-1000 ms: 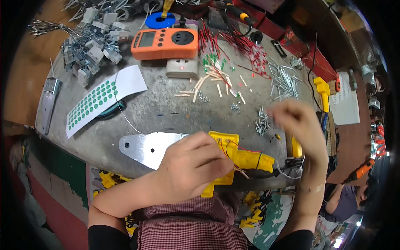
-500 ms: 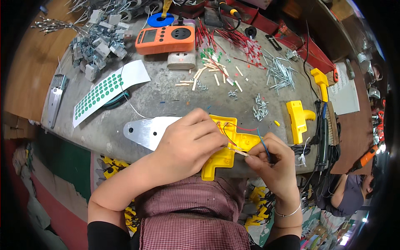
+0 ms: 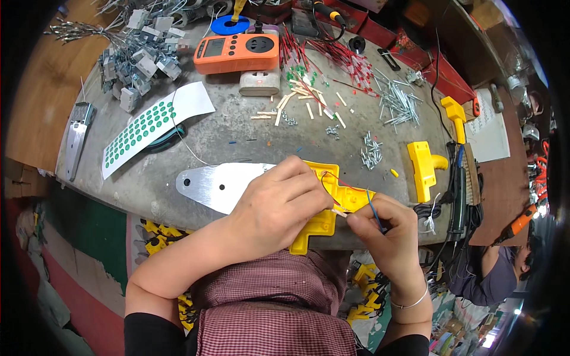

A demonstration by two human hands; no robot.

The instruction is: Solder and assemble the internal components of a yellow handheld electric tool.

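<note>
Left hand (image 3: 282, 204) pinched closed over yellow housing (image 3: 321, 228), its hold hidden from here, probably wire; right hand (image 3: 392, 240) pinches pale sleeve's (image 3: 339, 212) right end. Advise: sleeve straight, red wire (image 3: 340, 179) slack.

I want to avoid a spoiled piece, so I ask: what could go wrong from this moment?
The pale tube between the left hand and the right hand is thin, so it might slip away. The thin red wire curves over the yellow shell and could get snagged. That shell lies near the edge of the table, so a bump might tip it off.
</note>
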